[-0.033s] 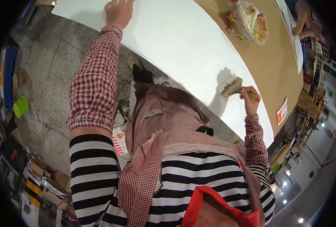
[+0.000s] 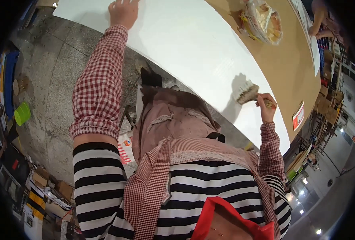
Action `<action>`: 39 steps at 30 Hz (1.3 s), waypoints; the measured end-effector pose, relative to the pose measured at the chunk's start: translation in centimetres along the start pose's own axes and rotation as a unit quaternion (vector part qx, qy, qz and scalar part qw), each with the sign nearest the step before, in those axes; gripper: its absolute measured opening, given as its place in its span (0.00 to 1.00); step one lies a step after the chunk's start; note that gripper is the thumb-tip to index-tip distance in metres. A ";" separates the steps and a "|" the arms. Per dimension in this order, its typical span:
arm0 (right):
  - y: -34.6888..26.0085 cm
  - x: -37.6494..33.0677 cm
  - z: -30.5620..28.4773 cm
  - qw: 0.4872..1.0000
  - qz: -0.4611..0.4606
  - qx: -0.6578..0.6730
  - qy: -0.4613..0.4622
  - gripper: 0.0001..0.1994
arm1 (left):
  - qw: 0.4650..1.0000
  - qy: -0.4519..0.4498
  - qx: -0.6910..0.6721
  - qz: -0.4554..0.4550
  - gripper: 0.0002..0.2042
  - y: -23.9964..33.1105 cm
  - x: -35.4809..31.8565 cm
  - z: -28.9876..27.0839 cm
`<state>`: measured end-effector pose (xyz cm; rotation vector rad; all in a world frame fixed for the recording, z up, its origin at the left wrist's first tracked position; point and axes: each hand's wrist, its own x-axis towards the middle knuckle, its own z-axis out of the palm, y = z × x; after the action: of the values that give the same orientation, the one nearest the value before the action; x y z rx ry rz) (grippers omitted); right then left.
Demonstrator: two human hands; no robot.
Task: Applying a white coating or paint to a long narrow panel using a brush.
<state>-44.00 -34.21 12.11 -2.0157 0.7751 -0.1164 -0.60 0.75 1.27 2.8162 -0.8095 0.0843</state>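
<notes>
A long white sheet (image 2: 177, 52) lies across the table in front of me. My left hand (image 2: 123, 14) rests on it near its far left part, fingers stretched toward the top edge of the picture, which cuts off some of them. In my right hand (image 2: 267, 107) is a wide paintbrush (image 2: 248, 94), gripped by its handle. The brush's bristles look whitish and point to the left, over the right part of the sheet. A shadow falls beside them. Whether the bristles touch the sheet, I cannot tell.
Behind the sheet runs a brown board (image 2: 293, 76). On it stand a container lined with clear plastic (image 2: 261, 22) and a red and white card (image 2: 298, 117). Another person's hand (image 2: 315, 29) is at the far right. A green basket (image 2: 22, 113) sits on the floor at left.
My right hand and the paintbrush have shifted slightly to the right. My left hand has moved a little left and stays on the sheet.
</notes>
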 end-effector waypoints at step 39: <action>-15.8 13.9 19.8 0.965 -0.193 0.151 -0.094 0.05 | 0.998 -0.060 -0.005 -0.024 0.20 1.6 0.6 -1.4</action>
<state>-17.97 -21.75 10.81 -1.8280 0.2203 -0.2485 -0.97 -0.60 2.97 2.8523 -0.7641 -0.0978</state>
